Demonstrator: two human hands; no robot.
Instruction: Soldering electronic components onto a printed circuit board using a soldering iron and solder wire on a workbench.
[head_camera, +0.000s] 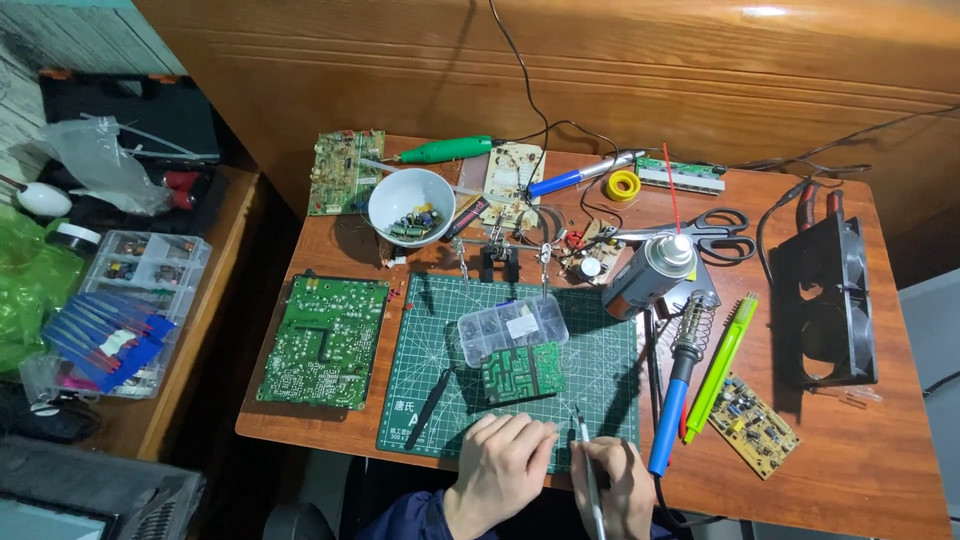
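My left hand (500, 470) rests on the near edge of the green cutting mat (420, 400), fingers curled loosely and holding nothing that I can see. Just right of it, my right hand (612, 490) grips thin metal tweezers (582, 440), their tips pointing up toward a small green circuit board (523, 372) in the middle of the mat. A clear plastic parts box (511, 328) sits just behind that board. Black tweezers (432, 406) lie on the mat to the left of the board.
A large green circuit board (323, 342) lies left of the mat. A white bowl of components (411, 205), a helping-hand clamp (500, 258), a spray can (650, 275), a blue-handled soldering iron (676, 395), a green tool (720, 365), scissors (715, 228) and a black fan (826, 300) crowd the table.
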